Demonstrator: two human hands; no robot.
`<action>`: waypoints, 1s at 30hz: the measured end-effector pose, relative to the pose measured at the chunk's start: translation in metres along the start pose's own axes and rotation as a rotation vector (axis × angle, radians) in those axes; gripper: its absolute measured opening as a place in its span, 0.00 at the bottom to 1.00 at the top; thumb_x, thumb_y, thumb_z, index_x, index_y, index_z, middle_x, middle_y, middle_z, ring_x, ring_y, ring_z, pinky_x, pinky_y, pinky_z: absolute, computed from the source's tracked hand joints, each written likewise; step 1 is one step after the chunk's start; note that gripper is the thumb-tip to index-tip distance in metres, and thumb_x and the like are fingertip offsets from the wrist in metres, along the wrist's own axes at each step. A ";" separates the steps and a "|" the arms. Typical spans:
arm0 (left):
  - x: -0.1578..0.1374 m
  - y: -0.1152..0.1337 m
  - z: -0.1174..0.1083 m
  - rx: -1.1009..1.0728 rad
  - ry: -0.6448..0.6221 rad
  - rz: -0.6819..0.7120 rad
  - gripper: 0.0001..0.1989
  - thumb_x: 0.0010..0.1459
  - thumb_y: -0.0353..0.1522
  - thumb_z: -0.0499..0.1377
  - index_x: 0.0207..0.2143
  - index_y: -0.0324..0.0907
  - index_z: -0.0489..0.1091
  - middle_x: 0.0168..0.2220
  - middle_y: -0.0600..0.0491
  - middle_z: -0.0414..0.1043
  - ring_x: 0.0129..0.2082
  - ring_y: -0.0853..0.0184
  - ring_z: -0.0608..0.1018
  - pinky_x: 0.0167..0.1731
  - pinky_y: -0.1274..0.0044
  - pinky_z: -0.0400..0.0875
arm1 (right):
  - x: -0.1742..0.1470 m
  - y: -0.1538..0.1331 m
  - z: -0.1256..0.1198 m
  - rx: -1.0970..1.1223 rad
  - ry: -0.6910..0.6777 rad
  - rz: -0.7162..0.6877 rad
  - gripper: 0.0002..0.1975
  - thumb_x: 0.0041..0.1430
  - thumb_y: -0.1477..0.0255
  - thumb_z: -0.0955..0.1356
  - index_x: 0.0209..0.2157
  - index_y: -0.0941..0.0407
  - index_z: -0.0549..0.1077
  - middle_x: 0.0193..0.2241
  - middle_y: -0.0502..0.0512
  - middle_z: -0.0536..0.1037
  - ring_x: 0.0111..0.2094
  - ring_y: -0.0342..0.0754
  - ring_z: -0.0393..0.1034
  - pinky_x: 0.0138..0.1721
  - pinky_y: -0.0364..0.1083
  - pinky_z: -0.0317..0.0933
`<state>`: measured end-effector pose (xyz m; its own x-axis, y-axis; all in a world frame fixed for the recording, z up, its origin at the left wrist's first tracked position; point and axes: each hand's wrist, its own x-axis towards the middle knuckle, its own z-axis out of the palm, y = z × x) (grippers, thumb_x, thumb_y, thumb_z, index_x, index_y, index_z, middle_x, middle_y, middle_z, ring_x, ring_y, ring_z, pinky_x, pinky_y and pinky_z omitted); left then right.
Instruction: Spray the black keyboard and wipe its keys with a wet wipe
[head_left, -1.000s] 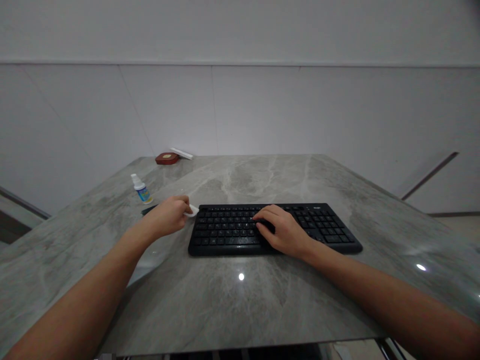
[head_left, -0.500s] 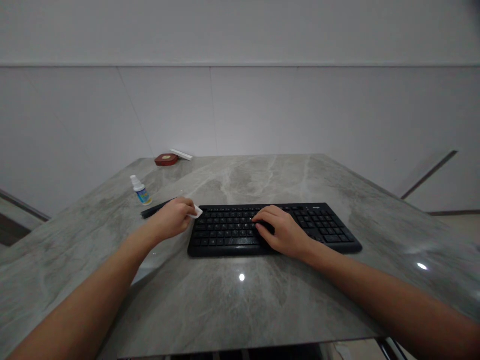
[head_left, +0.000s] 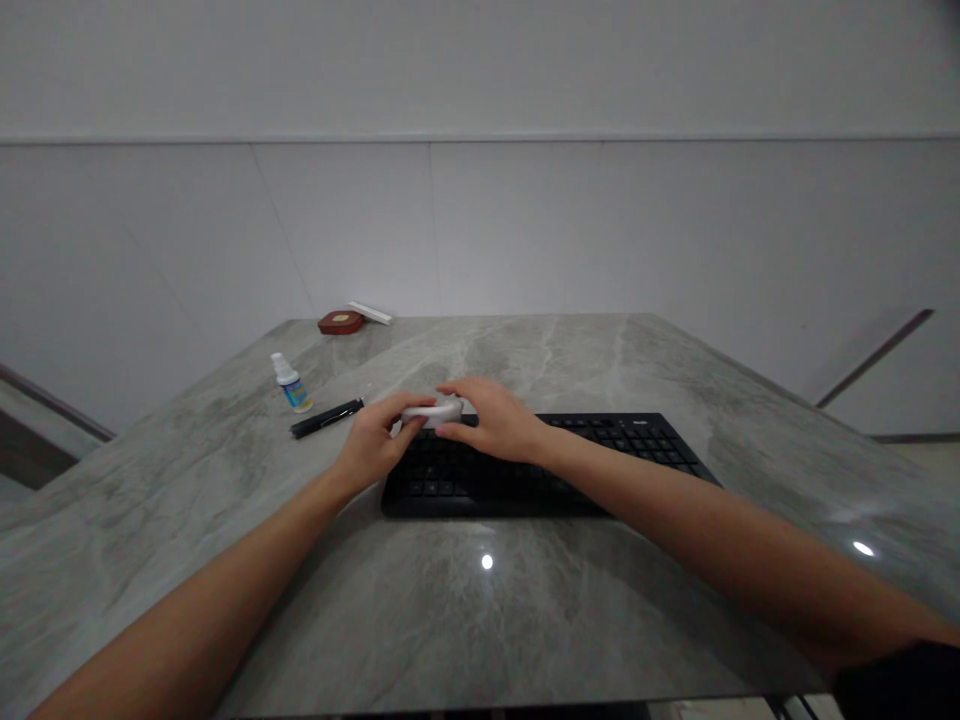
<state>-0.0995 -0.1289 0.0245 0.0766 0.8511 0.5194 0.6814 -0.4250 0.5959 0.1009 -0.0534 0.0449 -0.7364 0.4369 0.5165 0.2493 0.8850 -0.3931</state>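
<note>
My left hand [head_left: 379, 435] pinches the left end of a folded white cloth [head_left: 431, 413], held just over the upper left of a black keyboard [head_left: 442, 490]. My right hand [head_left: 499, 420] has its thumb and fingers around the cloth's right end. Whether the cloth is a wipe or a tissue is too small to tell. Both hands and the right forearm cover the keyboard's middle keys. To the left of my left hand lies a slim black stick-shaped tool [head_left: 326, 418]. Beyond it a white spray bottle [head_left: 291, 383] with a blue label stands upright.
At the back left of the grey marble-patterned table [head_left: 480, 620] sit a dark red case [head_left: 340, 322] and a white flat strip [head_left: 370, 313]. A pale wall [head_left: 525, 230] rises behind the table's far edge.
My right hand has lifted from the keys and moved left to the cloth. My left hand has moved right with the cloth, over the keyboard, uncovering more of the black tool.
</note>
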 end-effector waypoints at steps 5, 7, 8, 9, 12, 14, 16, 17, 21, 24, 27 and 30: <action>0.008 -0.021 0.000 -0.393 0.159 -0.308 0.16 0.52 0.36 0.65 0.41 0.38 0.71 0.33 0.52 0.73 0.32 0.67 0.74 0.34 0.77 0.68 | 0.044 0.007 0.022 0.092 -0.026 0.157 0.09 0.58 0.68 0.68 0.34 0.59 0.78 0.24 0.51 0.76 0.26 0.43 0.67 0.30 0.42 0.56; 0.011 -0.026 0.001 -0.523 0.138 -0.366 0.16 0.51 0.38 0.66 0.38 0.37 0.71 0.31 0.53 0.73 0.31 0.68 0.74 0.33 0.78 0.69 | 0.047 0.011 0.027 0.141 -0.019 0.212 0.09 0.58 0.68 0.68 0.33 0.60 0.78 0.21 0.49 0.73 0.23 0.41 0.65 0.28 0.41 0.54; 0.012 -0.026 0.001 -0.566 0.114 -0.381 0.16 0.52 0.40 0.64 0.38 0.37 0.70 0.32 0.53 0.73 0.30 0.68 0.75 0.32 0.77 0.70 | 0.047 0.012 0.029 0.172 -0.009 0.228 0.09 0.58 0.69 0.68 0.34 0.60 0.77 0.19 0.47 0.73 0.22 0.40 0.64 0.28 0.40 0.54; 0.013 -0.026 0.002 -0.604 0.089 -0.391 0.18 0.54 0.43 0.63 0.38 0.38 0.68 0.32 0.52 0.73 0.29 0.67 0.75 0.31 0.76 0.71 | 0.045 0.014 0.031 0.196 0.014 0.231 0.08 0.58 0.70 0.68 0.34 0.59 0.78 0.19 0.47 0.73 0.22 0.40 0.64 0.28 0.40 0.54; 0.013 -0.021 0.004 -0.723 0.030 -0.434 0.22 0.54 0.49 0.60 0.37 0.39 0.66 0.30 0.52 0.73 0.25 0.67 0.76 0.27 0.76 0.73 | 0.039 0.016 0.035 0.204 0.113 0.176 0.07 0.57 0.73 0.69 0.37 0.58 0.78 0.25 0.49 0.77 0.27 0.41 0.67 0.32 0.40 0.56; 0.013 -0.017 0.003 -0.764 0.013 -0.460 0.22 0.53 0.48 0.61 0.37 0.38 0.66 0.29 0.51 0.72 0.25 0.68 0.76 0.26 0.77 0.72 | 0.036 0.016 0.037 0.188 0.125 0.102 0.08 0.57 0.75 0.69 0.39 0.57 0.79 0.31 0.51 0.79 0.31 0.42 0.69 0.36 0.41 0.57; 0.013 -0.016 0.001 -0.771 0.010 -0.473 0.20 0.51 0.45 0.63 0.36 0.37 0.68 0.29 0.50 0.73 0.25 0.68 0.76 0.26 0.78 0.72 | 0.033 0.014 0.038 0.152 0.116 0.026 0.10 0.58 0.78 0.67 0.40 0.56 0.79 0.33 0.53 0.79 0.34 0.44 0.70 0.38 0.42 0.58; 0.013 -0.017 0.000 -0.764 0.014 -0.471 0.19 0.50 0.43 0.65 0.35 0.37 0.68 0.30 0.49 0.73 0.26 0.68 0.76 0.27 0.78 0.73 | 0.033 0.012 0.038 0.126 0.118 -0.007 0.12 0.57 0.80 0.67 0.40 0.56 0.79 0.35 0.54 0.79 0.35 0.44 0.70 0.39 0.42 0.59; 0.014 -0.024 -0.004 -0.650 0.077 -0.402 0.18 0.48 0.40 0.66 0.36 0.37 0.70 0.32 0.50 0.75 0.28 0.68 0.76 0.33 0.76 0.73 | 0.031 0.005 0.037 0.101 0.115 -0.036 0.15 0.55 0.77 0.68 0.45 0.56 0.77 0.38 0.56 0.78 0.37 0.45 0.70 0.41 0.43 0.60; 0.013 -0.028 -0.004 -0.483 0.091 -0.332 0.18 0.50 0.40 0.65 0.39 0.37 0.72 0.32 0.50 0.75 0.29 0.66 0.76 0.34 0.74 0.71 | 0.032 0.005 0.037 0.127 0.042 0.039 0.14 0.58 0.67 0.69 0.46 0.56 0.77 0.37 0.54 0.79 0.36 0.45 0.70 0.37 0.43 0.59; 0.011 -0.029 -0.004 -0.287 0.059 -0.263 0.14 0.51 0.38 0.64 0.38 0.39 0.75 0.31 0.51 0.76 0.28 0.64 0.75 0.32 0.74 0.69 | 0.033 0.010 0.039 0.080 -0.038 0.088 0.11 0.59 0.67 0.68 0.40 0.57 0.78 0.33 0.53 0.79 0.34 0.45 0.70 0.35 0.43 0.57; 0.010 -0.027 -0.005 -0.099 0.031 -0.189 0.10 0.52 0.35 0.63 0.37 0.42 0.76 0.32 0.52 0.76 0.30 0.63 0.74 0.35 0.73 0.67 | 0.034 0.016 0.043 0.002 -0.055 0.077 0.08 0.58 0.70 0.69 0.38 0.57 0.79 0.32 0.54 0.79 0.34 0.46 0.70 0.36 0.44 0.57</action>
<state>-0.1205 -0.1104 0.0167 -0.0695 0.9092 0.4105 0.6062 -0.2883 0.7412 0.0530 -0.0311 0.0231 -0.7485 0.4943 0.4422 0.3052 0.8486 -0.4320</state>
